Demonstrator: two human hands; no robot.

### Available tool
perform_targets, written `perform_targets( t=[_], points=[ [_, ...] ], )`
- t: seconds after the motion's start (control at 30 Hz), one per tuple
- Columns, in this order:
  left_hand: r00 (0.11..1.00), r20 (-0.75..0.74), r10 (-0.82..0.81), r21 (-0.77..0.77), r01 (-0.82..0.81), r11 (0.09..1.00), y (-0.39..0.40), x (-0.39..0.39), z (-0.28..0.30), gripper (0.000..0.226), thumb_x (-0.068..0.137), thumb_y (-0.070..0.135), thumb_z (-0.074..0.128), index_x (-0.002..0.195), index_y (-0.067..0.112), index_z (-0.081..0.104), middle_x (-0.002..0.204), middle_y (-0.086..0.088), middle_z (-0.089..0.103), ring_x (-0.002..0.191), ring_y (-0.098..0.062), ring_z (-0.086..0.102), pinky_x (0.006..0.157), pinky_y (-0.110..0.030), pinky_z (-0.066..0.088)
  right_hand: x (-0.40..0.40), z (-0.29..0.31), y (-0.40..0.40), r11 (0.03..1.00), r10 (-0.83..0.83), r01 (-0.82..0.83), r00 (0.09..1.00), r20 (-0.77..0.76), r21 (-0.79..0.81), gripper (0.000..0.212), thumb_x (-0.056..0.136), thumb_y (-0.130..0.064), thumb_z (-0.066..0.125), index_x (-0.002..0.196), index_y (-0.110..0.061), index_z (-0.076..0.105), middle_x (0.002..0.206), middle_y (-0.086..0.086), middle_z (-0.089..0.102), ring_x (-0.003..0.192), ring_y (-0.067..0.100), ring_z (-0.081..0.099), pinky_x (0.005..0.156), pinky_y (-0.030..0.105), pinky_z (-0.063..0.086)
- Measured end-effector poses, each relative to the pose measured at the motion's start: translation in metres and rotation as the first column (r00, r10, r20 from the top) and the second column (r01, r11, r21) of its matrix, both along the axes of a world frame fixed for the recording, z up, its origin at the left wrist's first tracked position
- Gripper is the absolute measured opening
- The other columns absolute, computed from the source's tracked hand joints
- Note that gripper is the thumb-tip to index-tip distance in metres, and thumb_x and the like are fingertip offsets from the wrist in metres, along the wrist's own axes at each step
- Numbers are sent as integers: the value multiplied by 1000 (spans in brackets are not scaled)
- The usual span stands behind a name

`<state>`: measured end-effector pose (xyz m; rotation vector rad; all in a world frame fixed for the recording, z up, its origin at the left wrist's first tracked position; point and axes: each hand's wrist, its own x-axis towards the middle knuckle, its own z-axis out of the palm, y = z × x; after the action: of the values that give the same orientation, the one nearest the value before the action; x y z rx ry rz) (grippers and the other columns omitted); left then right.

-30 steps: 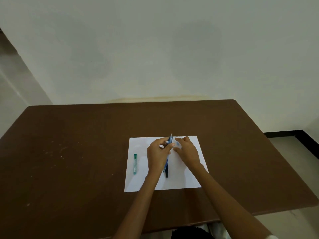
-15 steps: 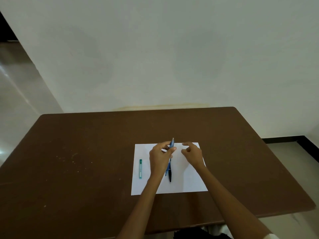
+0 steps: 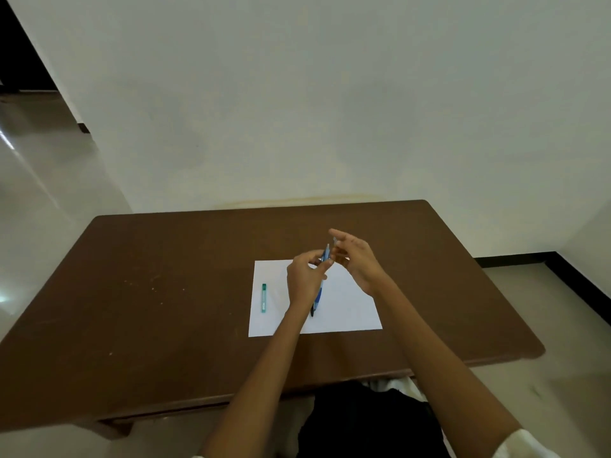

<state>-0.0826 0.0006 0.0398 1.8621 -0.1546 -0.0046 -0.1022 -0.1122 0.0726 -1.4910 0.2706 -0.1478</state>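
Head view, looking down on a brown desk (image 3: 165, 292). Gripped in the left hand (image 3: 305, 276), thumb and fingers curled round the upper barrel: a blue pen (image 3: 319, 292), slanted, dark tip low over a white sheet of paper (image 3: 347, 312); touching it or not, impossible to tell. Pinched at the fingertips of the right hand (image 3: 358, 262), just beside the pen's top end: a small pale piece (image 3: 334, 241), too small to make out; index finger straight, the rest curled. Both hands close together above the sheet's far edge. Lying on the sheet's left part, well apart from the pen: a thin green tube (image 3: 264, 298).
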Motion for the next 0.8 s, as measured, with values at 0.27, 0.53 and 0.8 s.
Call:
perform_targets(
  t=[0.27,0.53,0.8],
  points=[
    [1000,15,-17,20,17,1000,6,-25,9,31,80,28,70,107,13,67,106,-8,69,65,-11,63,67,-20,51,-27,13,-2,991,-72,75,997,-28,115,28,99,-15,36,114,-5,57,88,6,58,83,16,58,93,33,49],
    [999,29,-33,26,32,999,6,-34,18,28,81,28,68,105,13,68,107,-7,68,67,-12,62,63,-15,47,-39,16,3,999,-36,37,999,15,-17,12,93,-15,53,97,-7,60,89,8,64,80,16,64,74,23,54],
    [998,51,-44,73,40,997,4,-31,17,28,82,29,67,106,13,68,109,-7,68,77,-18,64,61,-12,43,-39,13,-1,991,-112,114,993,28,-74,13,90,-13,58,98,-5,65,93,14,68,79,20,66,76,26,57]
  ],
)
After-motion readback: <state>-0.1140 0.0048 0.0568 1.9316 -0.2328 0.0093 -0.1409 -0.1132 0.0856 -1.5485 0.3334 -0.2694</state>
